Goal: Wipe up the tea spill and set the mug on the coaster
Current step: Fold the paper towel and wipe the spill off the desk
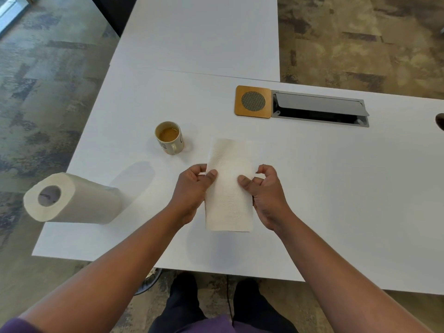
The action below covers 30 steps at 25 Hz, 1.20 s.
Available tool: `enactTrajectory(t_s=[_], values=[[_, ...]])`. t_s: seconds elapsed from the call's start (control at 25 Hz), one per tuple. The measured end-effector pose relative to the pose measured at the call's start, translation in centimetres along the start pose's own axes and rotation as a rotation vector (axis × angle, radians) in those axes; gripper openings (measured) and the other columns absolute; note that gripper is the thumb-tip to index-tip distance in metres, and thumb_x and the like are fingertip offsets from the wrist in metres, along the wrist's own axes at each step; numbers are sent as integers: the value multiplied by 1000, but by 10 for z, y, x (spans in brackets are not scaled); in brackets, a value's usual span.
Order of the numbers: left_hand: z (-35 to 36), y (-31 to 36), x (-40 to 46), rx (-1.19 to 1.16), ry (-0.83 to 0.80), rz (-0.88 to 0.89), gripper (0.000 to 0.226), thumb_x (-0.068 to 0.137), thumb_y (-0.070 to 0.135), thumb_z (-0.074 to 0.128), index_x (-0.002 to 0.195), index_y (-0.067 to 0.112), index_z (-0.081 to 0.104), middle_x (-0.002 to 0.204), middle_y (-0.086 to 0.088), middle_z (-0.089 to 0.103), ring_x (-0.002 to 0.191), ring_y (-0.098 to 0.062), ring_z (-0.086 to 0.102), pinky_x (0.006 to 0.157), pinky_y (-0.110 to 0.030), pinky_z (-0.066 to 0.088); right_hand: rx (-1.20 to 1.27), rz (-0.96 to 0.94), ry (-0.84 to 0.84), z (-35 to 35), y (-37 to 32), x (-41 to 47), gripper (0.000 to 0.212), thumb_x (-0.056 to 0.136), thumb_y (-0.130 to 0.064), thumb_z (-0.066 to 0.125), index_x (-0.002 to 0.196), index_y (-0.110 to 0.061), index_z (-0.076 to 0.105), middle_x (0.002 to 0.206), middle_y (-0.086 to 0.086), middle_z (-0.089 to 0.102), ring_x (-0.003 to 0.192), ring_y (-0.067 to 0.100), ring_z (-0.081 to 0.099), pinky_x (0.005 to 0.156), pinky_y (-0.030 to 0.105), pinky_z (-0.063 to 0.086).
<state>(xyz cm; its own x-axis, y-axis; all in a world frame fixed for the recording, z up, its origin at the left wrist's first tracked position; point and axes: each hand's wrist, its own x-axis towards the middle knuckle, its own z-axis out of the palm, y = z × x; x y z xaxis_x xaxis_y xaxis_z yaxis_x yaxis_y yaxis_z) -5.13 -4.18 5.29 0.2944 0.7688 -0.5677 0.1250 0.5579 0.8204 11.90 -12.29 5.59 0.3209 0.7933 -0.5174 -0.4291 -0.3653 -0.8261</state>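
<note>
1. Two bare hands hold one folded white paper towel sheet (229,188) above a white table (336,200), seen from the person's head looking down.
2. Left hand (192,188) pinches the sheet's left edge between thumb and curled fingers.
3. Right hand (266,191) pinches the sheet's right edge, thumb on top, fingers bent behind.
4. Held lengthwise, the sheet runs away from the person; whether its far end touches the table cannot be told.
5. Beyond the left hand and just left of the sheet's far end stands a cream mug (170,138), upright, with brown tea inside and its handle facing the viewer.
6. Farther back and to the right lies a square wooden coaster (253,101) with a round mesh centre, well apart from the mug.
7. Touching the coaster's right side is a grey cable hatch (320,109) set into the table.
8. At the table's left corner stands a paper towel roll (72,199).
9. No tea spill can be made out on the tabletop.
</note>
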Motion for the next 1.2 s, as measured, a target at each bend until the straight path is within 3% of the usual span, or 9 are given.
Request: enactTrajectory(t_s=[0.08,0.2,0.36,0.6,0.76,0.88,0.96,1.08,1.2], values=[[-1,-1,-1,88,53,90,16,98,24,68,106,27,55,85,-9,77,82,-23,72,72,-39,58,-99,-72,63,-1,1,-1,37,86,-18,76,93,-33,43,65,-3,54,63,15,53,57,25,45],[-8,1,-2,146,-35,179,16,96,11,69,92,26,68,81,-6,73,79,-18,64,79,-41,58,-187,-162,53,-5,2,1,20,89,-14,70,86,-29,59,68,6,52,67,18,44,64,26,40],[-19,6,-2,295,-126,185,28,83,3,82,92,29,80,87,-6,68,81,-18,63,88,-37,60,-228,-107,-67,-15,-3,1,30,83,-5,73,106,-25,73,99,4,77,87,15,67,84,32,55],[-18,13,-4,364,-118,239,42,85,-2,77,110,31,74,93,-4,73,81,-11,69,86,-28,60,-328,-58,-58,-18,-8,3,52,79,-3,80,125,-21,66,112,-3,72,98,12,69,84,26,56],[-13,14,-9,342,-140,249,41,89,-6,68,112,28,74,96,-3,75,90,-25,73,85,-32,62,-590,40,-117,-16,-12,-3,77,67,-45,89,135,-31,57,136,-11,50,122,11,55,92,29,51],[1,7,-16,543,-79,322,33,87,5,75,100,35,73,79,18,73,71,-3,69,70,-13,54,-964,66,-154,-6,-9,-13,100,51,-88,69,137,-40,53,153,-22,21,140,7,26,114,41,29],[9,2,-18,640,-31,364,21,85,14,81,92,32,75,69,16,67,66,-2,64,65,-15,51,-971,64,-214,-1,-5,-17,79,60,-84,64,130,-48,56,152,-23,32,138,8,31,116,44,26],[10,-1,-17,925,-1,582,7,87,29,80,92,25,80,84,17,57,83,-11,56,72,-26,42,-859,72,-337,-1,-6,-15,41,83,-36,59,123,-47,61,111,-15,65,92,7,62,82,33,53],[8,0,-11,1148,-78,743,8,92,33,72,96,28,77,105,9,65,107,-19,51,88,-31,34,-996,-23,-336,-3,-6,-9,28,98,-23,44,99,-40,67,85,-7,65,65,12,55,55,30,43]])
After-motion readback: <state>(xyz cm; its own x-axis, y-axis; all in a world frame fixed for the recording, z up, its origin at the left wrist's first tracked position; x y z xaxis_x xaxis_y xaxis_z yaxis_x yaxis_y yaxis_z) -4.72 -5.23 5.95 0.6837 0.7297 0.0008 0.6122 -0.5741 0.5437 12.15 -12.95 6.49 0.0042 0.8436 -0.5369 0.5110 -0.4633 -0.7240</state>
